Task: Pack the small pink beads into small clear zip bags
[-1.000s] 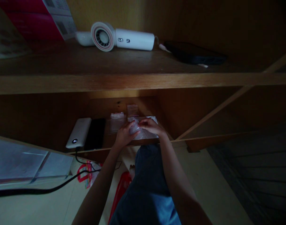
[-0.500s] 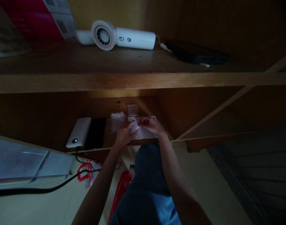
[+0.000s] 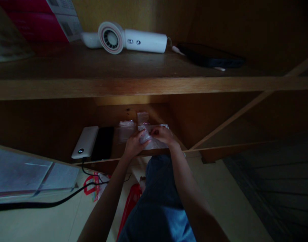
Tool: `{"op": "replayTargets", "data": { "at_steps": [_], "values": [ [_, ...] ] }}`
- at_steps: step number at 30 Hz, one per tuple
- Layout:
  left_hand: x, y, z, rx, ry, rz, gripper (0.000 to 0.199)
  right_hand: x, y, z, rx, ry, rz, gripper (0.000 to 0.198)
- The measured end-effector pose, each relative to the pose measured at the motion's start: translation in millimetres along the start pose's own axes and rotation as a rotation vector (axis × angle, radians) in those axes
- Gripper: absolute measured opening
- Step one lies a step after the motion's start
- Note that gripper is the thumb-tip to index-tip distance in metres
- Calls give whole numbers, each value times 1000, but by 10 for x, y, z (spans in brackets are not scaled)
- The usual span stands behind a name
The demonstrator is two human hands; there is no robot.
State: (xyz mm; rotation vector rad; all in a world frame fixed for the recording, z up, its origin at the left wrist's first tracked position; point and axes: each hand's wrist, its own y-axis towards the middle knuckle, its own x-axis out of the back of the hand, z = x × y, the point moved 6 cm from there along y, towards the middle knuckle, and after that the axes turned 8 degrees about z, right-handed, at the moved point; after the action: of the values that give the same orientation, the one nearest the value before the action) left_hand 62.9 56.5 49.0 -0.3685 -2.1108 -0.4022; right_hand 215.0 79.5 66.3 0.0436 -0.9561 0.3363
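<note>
On the lower wooden shelf, my left hand point(image 3: 135, 144) is closed on a small clear plastic bag point(image 3: 145, 136). My right hand point(image 3: 164, 134) is beside the bag's right side, its fingers pinched together; whatever is between them is too small to make out. Under both hands lies a larger sheet of clear plastic point(image 3: 156, 144). Just behind it is a small zip bag point(image 3: 143, 117) with tiny reddish bits near its lower edge. A stack of clear zip bags point(image 3: 126, 131) lies to the left of my left hand.
Left on the lower shelf are a white power bank point(image 3: 85, 143) with a black cable point(image 3: 68, 195) and a dark flat phone-like slab point(image 3: 102, 144). The upper shelf edge point(image 3: 148, 87) overhangs my hands, carrying a handheld fan point(image 3: 143, 41) and a black phone point(image 3: 209, 57).
My right hand has shifted very slightly near the small bag. My left hand keeps its hold, and the other things stay where they were.
</note>
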Motion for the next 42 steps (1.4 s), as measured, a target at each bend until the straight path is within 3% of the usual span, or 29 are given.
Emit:
{"op": "replayTargets", "data": {
  "at_steps": [13,17,23,35,42],
  "values": [
    [17,-2,-15,2,-62,10,57,-7,-7,-22,4,11,-12,9],
    [32,-7,-19,13,-109,-2,61,24,-13,-39,12,94,-17,11],
    [20,-1,-34,-13,-54,11,54,60,-19,38,156,390,28,13],
    [61,-1,-55,-12,-5,-10,51,-96,40,37,162,455,119,8],
    [64,-3,-60,-43,8,-39,50,25,16,-23,141,416,1,12]
  ]
}}
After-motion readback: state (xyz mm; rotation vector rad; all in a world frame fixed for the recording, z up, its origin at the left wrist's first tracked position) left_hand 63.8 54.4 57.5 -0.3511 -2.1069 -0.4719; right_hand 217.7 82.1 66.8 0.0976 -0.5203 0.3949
